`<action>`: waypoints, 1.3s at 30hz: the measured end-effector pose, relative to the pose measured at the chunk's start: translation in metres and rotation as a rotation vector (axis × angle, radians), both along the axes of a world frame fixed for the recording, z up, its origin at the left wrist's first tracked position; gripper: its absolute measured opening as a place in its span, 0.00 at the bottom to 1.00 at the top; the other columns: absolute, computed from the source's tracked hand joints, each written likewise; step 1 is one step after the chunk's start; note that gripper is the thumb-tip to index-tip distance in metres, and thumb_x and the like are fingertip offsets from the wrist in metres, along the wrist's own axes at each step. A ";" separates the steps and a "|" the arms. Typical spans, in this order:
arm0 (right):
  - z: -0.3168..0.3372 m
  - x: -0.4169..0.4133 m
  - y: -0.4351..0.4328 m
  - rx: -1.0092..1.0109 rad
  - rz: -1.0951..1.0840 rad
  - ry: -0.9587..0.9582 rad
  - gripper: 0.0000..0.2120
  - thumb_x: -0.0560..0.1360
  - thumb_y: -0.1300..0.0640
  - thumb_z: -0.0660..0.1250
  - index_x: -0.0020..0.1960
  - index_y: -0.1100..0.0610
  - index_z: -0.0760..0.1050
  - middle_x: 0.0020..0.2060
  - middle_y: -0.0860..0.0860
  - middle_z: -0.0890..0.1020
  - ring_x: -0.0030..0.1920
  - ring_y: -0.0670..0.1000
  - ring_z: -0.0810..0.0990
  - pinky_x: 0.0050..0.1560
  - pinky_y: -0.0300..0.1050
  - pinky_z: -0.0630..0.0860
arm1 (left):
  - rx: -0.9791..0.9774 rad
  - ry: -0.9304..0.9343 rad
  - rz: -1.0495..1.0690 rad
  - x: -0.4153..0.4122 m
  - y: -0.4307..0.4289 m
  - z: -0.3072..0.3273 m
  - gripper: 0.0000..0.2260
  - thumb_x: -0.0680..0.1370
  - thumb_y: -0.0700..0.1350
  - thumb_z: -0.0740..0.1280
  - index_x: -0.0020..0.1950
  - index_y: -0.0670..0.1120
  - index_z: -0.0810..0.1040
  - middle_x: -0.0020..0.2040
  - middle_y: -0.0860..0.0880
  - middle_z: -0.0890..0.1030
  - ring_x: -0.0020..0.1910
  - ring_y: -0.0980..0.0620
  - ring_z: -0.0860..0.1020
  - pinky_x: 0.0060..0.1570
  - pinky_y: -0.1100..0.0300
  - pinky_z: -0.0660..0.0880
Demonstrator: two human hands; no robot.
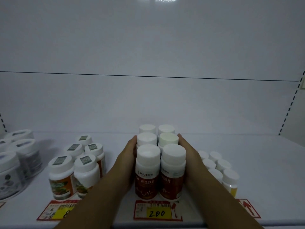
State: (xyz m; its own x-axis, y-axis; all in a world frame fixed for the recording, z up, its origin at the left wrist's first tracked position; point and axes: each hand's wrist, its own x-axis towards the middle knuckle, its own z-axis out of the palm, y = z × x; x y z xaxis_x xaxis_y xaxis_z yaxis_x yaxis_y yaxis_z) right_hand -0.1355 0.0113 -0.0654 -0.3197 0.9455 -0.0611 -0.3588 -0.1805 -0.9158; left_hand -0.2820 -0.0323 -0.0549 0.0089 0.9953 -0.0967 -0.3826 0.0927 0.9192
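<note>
Six red-labelled bottles (159, 164) stand in two tight files on the shelf (247, 146), just behind the price tag (156, 210) marked 200. The left hand (128, 157) and right hand (189, 155) lie flat against the block's outer sides, fingers straight and curled round nothing, probably to press the files together and square them with the tag, clear of the orange-labelled bottles (76, 169) nearby

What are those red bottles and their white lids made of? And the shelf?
The red-labelled bottles look like white plastic, smooth and slightly glossy, with a soft sheen on the shoulders. Their white lids seem matte plastic, evenly dull. The shelf is probably painted metal: flat, white, with slotted uprights beside it.
</note>
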 end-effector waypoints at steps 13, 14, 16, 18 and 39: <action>-0.016 0.000 -0.007 0.109 0.040 0.116 0.26 0.81 0.43 0.48 0.61 0.57 0.77 0.55 0.58 0.83 0.56 0.56 0.82 0.54 0.51 0.78 | 0.094 0.040 0.004 -0.004 0.002 -0.012 0.20 0.80 0.57 0.54 0.60 0.49 0.80 0.53 0.44 0.84 0.53 0.46 0.83 0.53 0.51 0.76; -0.016 -0.001 -0.006 0.101 0.045 0.114 0.27 0.81 0.43 0.48 0.61 0.57 0.77 0.55 0.58 0.83 0.56 0.57 0.82 0.56 0.52 0.78 | 0.086 0.030 0.002 -0.003 0.002 -0.012 0.21 0.80 0.57 0.54 0.61 0.49 0.79 0.55 0.44 0.84 0.54 0.45 0.82 0.56 0.49 0.75; -0.016 -0.001 -0.005 0.064 0.049 0.121 0.28 0.80 0.41 0.47 0.62 0.57 0.77 0.56 0.59 0.83 0.58 0.59 0.81 0.61 0.56 0.75 | 0.083 0.024 0.001 -0.004 0.001 -0.012 0.20 0.80 0.57 0.54 0.61 0.48 0.79 0.53 0.44 0.84 0.53 0.45 0.83 0.55 0.50 0.76; -0.015 -0.002 -0.002 0.050 0.030 0.102 0.28 0.79 0.39 0.48 0.60 0.55 0.78 0.55 0.57 0.83 0.57 0.59 0.81 0.63 0.57 0.73 | 0.090 0.031 0.023 -0.003 -0.002 -0.010 0.20 0.80 0.56 0.53 0.58 0.48 0.81 0.49 0.44 0.86 0.47 0.47 0.84 0.48 0.53 0.77; -0.016 0.003 -0.007 0.099 0.079 0.089 0.37 0.71 0.28 0.45 0.66 0.49 0.74 0.60 0.54 0.81 0.62 0.58 0.78 0.67 0.61 0.68 | 0.090 -0.055 0.009 0.002 -0.014 -0.003 0.25 0.78 0.59 0.51 0.39 0.55 0.86 0.44 0.50 0.87 0.42 0.52 0.85 0.47 0.54 0.75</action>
State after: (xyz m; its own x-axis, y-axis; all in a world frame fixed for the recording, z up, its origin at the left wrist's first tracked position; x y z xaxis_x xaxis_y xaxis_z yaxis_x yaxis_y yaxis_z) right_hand -0.1327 0.0043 -0.0814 -0.3933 0.9172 0.0633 -0.4276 -0.1215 -0.8957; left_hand -0.2803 -0.0460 -0.0582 0.0027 1.0000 -0.0062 -0.4329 0.0068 0.9014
